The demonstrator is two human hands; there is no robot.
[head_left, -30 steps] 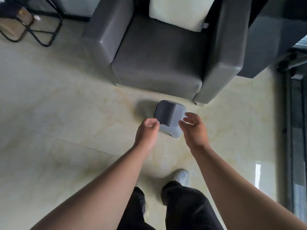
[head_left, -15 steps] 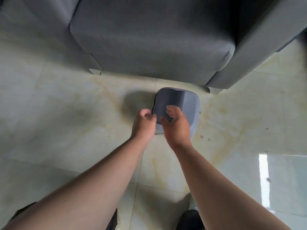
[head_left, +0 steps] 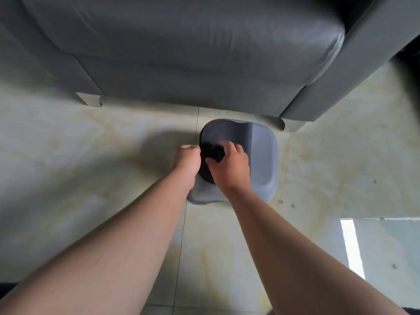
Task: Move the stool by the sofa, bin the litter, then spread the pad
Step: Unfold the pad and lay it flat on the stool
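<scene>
Right hand (head_left: pixel 229 165) laid palm-down over the top of the small grey moulded plastic stool (head_left: pixel 261 155), fingers spread and curled into a dark hollow there, thumb pointing left. Left hand (head_left: pixel 187 161) curled into a loose fist at the stool's left edge, knuckles against the rim; whether the fingers actually hook under the edge cannot be told, being hidden behind the hand itself. Both bare forearms reaching in from the lower corners and converging on the stool.

Stool lying on the pale, yellow-veined glossy tile floor (head_left: pixel 91 155), apparently tipped on its side, with a dark inner face turned left and a lighter rounded face to the right. Just beyond it, the front of the grey leather-look sofa (head_left: pixel 181 42): seat cushion overhanging, right armrest running off towards the upper right. One pale sofa foot (head_left: pixel 292 126) just beside the stool's far right corner, another foot (head_left: pixel 89 100) well to the left. Bright window reflection (head_left: pixel 351 246) on the tiles at lower right. A few dark specks (head_left: pixel 286 203) on the floor near the stool's right side.
</scene>
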